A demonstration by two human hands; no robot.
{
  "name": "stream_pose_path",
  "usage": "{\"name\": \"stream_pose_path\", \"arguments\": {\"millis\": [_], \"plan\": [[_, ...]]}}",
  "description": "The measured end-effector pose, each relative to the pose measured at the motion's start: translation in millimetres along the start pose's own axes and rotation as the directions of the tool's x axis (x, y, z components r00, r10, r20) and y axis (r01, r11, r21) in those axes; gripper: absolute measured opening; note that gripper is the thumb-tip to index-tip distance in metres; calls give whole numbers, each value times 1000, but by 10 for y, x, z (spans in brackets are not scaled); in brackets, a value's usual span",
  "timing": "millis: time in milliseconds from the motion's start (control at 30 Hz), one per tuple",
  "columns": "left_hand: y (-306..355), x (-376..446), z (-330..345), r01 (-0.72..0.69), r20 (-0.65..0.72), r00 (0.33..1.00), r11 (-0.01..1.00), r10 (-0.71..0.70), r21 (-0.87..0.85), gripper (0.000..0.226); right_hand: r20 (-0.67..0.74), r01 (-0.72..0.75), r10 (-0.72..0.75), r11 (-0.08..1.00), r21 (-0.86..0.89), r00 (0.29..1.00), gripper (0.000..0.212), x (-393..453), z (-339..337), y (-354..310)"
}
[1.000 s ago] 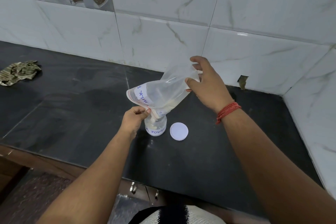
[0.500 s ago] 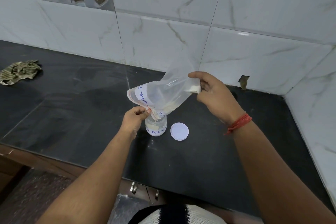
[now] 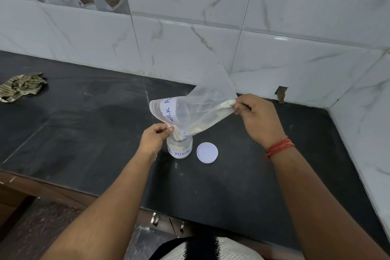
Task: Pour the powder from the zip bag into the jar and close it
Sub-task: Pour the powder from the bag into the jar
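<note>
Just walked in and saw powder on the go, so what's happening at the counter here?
A person is tipping a zip bag of milk powder into a small jar on the black counter. The left hand pinches the bag's mouth at the jar's opening; the right hand lifts its bottom corner. The white lid lies beside the jar, not yet on.

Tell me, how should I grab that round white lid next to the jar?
Pinch the lid by its rim, coming straight down from above. It lies flat on the black counter, so only its edge gives fingers a hold. Come in from its right side, since the jar stands close on its left.
</note>
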State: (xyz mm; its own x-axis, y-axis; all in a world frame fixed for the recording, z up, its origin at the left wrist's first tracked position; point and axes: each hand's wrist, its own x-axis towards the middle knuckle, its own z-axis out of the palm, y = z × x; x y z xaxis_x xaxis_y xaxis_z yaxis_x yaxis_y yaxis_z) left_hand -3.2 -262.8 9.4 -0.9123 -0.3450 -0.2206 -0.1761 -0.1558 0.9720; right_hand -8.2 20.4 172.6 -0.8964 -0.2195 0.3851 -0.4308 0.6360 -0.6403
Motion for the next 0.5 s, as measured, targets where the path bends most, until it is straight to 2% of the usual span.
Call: {"name": "stream_pose_path", "arguments": {"millis": [100,200,300,400,500], "plan": [[7,-3,25,6,6,1000,1000,-6,-2,16,-36,23,-24,1000,-17,999,13,6,49,-56],[3,-3,10,9,-11,1000,1000,-9,-7,14,60,58,-55,997,-51,997,11,14,84,-97],[11,7,14,-5,-2,1000,1000,5,-10,18,-36,66,-66,998,-22,997,13,35,76,-109],[20,1,36,6,-2,1000,1000,-6,-14,16,-25,96,-95,995,25,995,21,14,110,-152],[7,-14,56,18,20,1000,999,-17,-40,12,-157,79,-68,995,63,985,25,-3,133,-206]]}}
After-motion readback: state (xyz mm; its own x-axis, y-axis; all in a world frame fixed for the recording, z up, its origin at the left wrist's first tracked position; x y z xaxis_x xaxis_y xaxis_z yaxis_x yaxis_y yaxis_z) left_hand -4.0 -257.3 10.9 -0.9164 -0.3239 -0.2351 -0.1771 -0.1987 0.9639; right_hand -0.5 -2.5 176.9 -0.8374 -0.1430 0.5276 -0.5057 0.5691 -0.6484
